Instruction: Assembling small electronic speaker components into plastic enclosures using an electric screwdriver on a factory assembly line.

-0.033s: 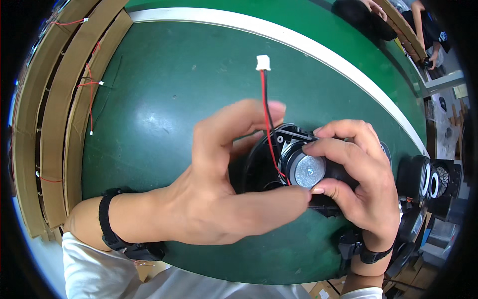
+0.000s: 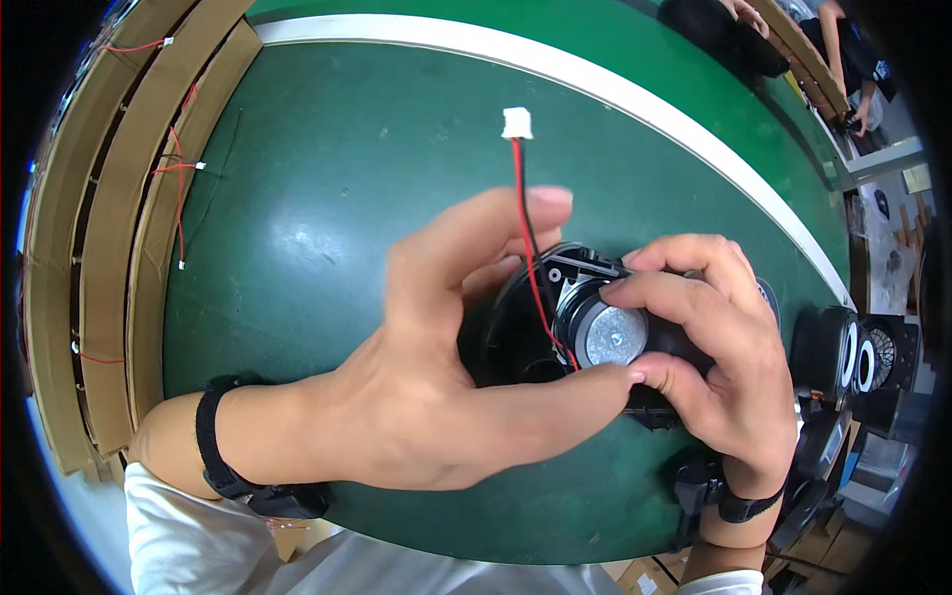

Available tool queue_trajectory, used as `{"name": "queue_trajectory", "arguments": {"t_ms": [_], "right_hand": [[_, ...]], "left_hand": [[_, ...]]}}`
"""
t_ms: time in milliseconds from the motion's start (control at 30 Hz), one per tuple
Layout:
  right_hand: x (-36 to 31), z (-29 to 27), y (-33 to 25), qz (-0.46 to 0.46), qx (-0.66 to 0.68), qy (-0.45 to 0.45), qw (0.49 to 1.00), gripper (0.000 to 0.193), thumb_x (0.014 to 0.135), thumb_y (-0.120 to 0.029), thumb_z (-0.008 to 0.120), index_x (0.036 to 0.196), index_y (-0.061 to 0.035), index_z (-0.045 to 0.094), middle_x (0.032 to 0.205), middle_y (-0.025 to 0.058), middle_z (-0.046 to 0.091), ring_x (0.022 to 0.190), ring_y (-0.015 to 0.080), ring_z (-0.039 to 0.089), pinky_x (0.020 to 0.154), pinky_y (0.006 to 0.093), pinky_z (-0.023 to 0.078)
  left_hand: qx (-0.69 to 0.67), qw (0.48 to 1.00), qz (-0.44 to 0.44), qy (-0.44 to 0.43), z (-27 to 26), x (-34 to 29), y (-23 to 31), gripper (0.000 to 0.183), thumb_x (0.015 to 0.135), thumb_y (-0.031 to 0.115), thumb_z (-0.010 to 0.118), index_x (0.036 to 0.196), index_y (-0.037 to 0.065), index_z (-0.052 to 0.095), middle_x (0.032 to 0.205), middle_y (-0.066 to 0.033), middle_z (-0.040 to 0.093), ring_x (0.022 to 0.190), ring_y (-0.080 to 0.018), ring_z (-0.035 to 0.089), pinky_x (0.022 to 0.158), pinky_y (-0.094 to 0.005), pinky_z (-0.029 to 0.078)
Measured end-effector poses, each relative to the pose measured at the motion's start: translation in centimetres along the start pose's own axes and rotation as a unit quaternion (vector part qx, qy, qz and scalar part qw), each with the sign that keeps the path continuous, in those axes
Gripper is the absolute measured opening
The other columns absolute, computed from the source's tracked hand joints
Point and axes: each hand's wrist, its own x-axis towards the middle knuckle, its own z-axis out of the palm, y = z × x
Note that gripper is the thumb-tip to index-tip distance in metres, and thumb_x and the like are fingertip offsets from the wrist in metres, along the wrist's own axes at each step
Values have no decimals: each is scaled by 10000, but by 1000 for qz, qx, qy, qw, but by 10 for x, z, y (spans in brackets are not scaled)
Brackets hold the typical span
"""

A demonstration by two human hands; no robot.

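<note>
In the head view, the fingers of the left hand (image 2: pixel 421 407) are being held wide apart from the thumb, which is being stretched along the lower edge of a round speaker driver (image 2: pixel 615 337); whether anything is being pinched there cannot be told. The driver, seated in a black housing (image 2: pixel 506 327) over the table (image 2: pixel 327 178), is being gripped between the curled fingers and thumb of the right hand (image 2: pixel 729 337). The left index finger is being crossed by a red-and-black cable (image 2: pixel 520 174), topped by a white connector (image 2: pixel 517 123). The left forearm is being extended from the lower left.
</note>
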Motion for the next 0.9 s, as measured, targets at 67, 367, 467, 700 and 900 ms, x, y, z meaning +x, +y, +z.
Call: {"name": "queue_trajectory", "arguments": {"t_ms": [67, 367, 467, 700, 900], "right_hand": [[1, 1, 3, -4, 9, 0, 1000, 460, 726, -348, 768, 1040, -20, 694, 1079, 144, 602, 988, 295, 572, 872, 388, 452], [0, -2, 8, -1, 41, -14, 999, 421, 785, -316, 741, 1072, -13, 689, 1113, 158, 606, 1028, 305, 579, 896, 392, 456], [-2, -8, 11, -30, 104, -15, 994, 360, 816, -142, 658, 1126, 42, 663, 1161, 193, 634, 1128, 321, 582, 981, 396, 442], [0, 1, 10, -23, 142, -5, 990, 341, 767, -9, 631, 1100, 39, 684, 1164, 191, 629, 1127, 303, 583, 973, 390, 450], [-3, -1, 15, -12, 137, -11, 990, 400, 738, -85, 731, 1124, 15, 693, 1162, 175, 616, 1098, 278, 585, 937, 372, 467]], "left_hand": [[26, 999, -28, -36, -4, 8, 10, 443, 636, 103, 826, 1060, 148, 707, 1414, -362, 207, 1266, -467, 410, 916, -459, 518], [70, 978, -125, -150, -7, 15, 20, 495, 656, 149, 805, 1144, 131, 729, 1384, -325, 326, 1248, -404, 441, 960, -418, 476], [72, 978, -123, -151, -9, 18, 20, 499, 658, 170, 805, 1149, 127, 728, 1366, -309, 347, 1212, -388, 467, 969, -412, 474], [73, 978, -120, -156, -13, 17, 17, 479, 659, 184, 803, 1131, 133, 735, 1371, -312, 350, 1198, -370, 483, 967, -401, 474], [69, 979, -116, -155, -10, 20, 18, 473, 657, 190, 804, 1121, 129, 736, 1372, -316, 357, 1208, -374, 480, 965, -402, 469]]}}
